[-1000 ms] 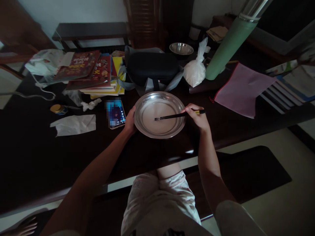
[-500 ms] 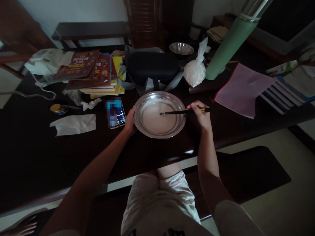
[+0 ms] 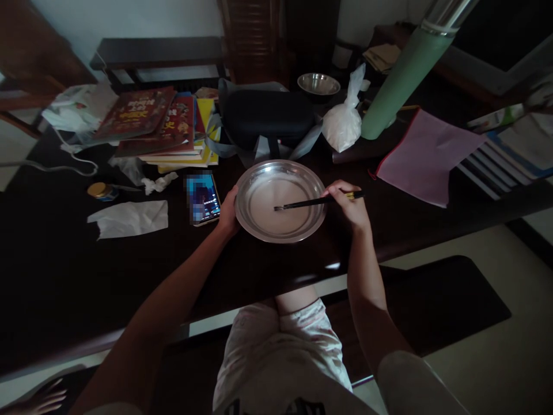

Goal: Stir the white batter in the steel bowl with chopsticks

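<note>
A wide metal bowl point(image 3: 280, 237) stands on the dark table, with a pale, cloudy liquid point(image 3: 272, 199) inside. My left hand point(image 3: 228, 212) is closed on the bowl's left rim, its fingers partly hidden behind the side. In my right hand point(image 3: 349, 203) is a pair of black chopsticks point(image 3: 302, 203) with gold bands near the upper ends. They slant over the bowl's right rim, and their tips dip into the liquid near the middle. Left of the bowl lies a phone point(image 3: 204, 197) with a lit screen.
Beyond the bowl sits a black case point(image 3: 268, 115), a tied bag of white powder point(image 3: 342, 127) and a green bottle point(image 3: 401, 86). Books point(image 3: 147, 118) are stacked at back left. A pink mesh pouch point(image 3: 425, 158), tissue point(image 3: 129, 219), small jar point(image 3: 102, 191) and second metal bowl point(image 3: 318, 85) lie around.
The chopstick tips have shifted left and slightly down within the liquid, and my right hand has moved slightly left with them. My left hand and the bowl stay in place.
</note>
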Available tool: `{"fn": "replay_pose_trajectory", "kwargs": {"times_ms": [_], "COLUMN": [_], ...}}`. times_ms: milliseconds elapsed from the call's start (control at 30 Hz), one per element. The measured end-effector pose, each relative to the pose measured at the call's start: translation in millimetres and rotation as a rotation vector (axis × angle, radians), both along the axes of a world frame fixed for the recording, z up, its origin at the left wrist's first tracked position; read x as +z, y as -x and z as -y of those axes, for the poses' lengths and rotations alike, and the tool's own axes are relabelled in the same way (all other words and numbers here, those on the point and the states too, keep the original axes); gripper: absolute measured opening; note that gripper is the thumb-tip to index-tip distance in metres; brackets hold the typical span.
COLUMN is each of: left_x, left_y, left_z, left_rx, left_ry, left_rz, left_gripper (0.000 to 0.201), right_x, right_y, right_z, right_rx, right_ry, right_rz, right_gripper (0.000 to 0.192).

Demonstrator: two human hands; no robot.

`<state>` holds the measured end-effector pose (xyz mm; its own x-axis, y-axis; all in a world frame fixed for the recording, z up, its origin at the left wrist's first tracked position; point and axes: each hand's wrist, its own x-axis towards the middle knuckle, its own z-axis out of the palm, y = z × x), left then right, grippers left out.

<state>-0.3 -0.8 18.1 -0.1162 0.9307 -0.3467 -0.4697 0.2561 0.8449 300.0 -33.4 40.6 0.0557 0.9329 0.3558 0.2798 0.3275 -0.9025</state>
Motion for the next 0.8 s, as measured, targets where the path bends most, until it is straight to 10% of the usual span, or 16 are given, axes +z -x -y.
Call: {"fn": "replay_pose_trajectory", "kwargs": {"times_ms": [800], "left_x": [-5.9], "left_y": [1.4], "left_z": [-2.4], "left_rx": [0.032], "left_ry": [0.018], "left_rz": [-0.015], "left_gripper": [0.021], "right_x": [-0.5], "right_y": [-0.5], "right_z": [-0.6], "right_rx": [-0.004], "right_ry": [-0.023], "right_rz": [0.006], "right_gripper": [0.046]}}
